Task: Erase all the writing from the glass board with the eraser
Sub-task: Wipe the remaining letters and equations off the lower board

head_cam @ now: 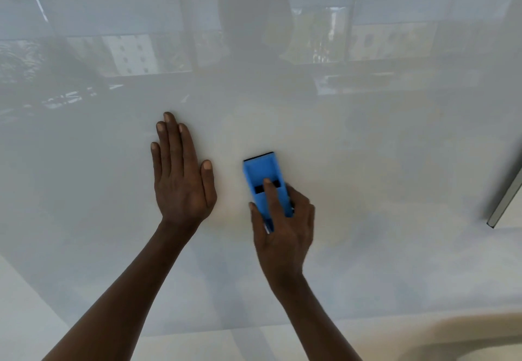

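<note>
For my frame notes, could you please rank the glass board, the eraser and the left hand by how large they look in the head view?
1. Glass board: fills most of the view.
2. Left hand: flat on the board.
3. Eraser: looks smaller, though the right hand gripping it hides its lower end.

Pale floor (25, 312) below; a metal frame edge (505, 199) stands at right.

Both bare forearms are reaching up and forward; the left hand (182, 174) is lying flat with fingers straight and close together, thumb alongside, while the right hand (282, 219) is curling in a grip, its index finger (272, 194) stretching straight ahead
</note>
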{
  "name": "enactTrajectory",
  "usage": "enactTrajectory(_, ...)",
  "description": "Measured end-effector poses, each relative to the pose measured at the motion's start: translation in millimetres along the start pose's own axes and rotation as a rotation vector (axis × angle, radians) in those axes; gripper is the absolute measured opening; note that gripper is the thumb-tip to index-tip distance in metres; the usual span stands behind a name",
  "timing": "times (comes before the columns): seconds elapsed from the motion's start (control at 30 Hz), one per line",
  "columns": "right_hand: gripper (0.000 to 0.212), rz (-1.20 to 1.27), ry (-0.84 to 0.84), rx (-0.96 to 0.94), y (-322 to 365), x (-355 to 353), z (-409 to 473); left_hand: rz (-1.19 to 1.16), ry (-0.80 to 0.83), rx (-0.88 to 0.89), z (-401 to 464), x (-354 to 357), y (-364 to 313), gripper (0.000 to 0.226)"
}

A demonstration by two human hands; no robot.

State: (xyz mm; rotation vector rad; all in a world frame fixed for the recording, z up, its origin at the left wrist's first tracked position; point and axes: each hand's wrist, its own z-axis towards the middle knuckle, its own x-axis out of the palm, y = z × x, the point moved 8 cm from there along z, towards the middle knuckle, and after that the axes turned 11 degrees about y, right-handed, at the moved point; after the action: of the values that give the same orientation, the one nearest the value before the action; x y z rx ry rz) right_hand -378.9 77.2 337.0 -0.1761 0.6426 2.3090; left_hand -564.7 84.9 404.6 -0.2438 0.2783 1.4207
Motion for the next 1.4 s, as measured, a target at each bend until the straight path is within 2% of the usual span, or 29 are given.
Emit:
enactTrajectory(0.23,0.04,-0.15,0.177,-0.229,11,6,3,0.011,-0.002,0.001,0,-1,0,0.062)
enactTrajectory(0.37,0.045,-0.249,0.184,-0.351,3,-9,17,0.011,-0.003,-0.002,-1,0,-1,0.062)
enactTrajectory(0.73,0.049,-0.272,-0.076,-0.195,-63,-109,108,0.043,-0.002,0.003,-1,2,-1,0.062)
enactTrajectory(0.87,0.05,-0.212,-0.153,-0.031,-84,-130,125,0.034,0.005,-0.003,-1,2,-1,0.062)
enactTrajectory(1.1,0.055,0.054,-0.311,0.295,-80,-119,110,0.037,0.017,-0.005,-2,4,0,0.063)
enactTrajectory(1.23,0.054,0.099,-0.288,0.279,-57,-101,103,0.035,0.005,-0.001,-2,4,0,0.063)
enactTrajectory(1.4,0.052,0.054,-0.185,0.086,-7,-67,100,0.024,0.003,-0.006,-2,2,-2,0.062)
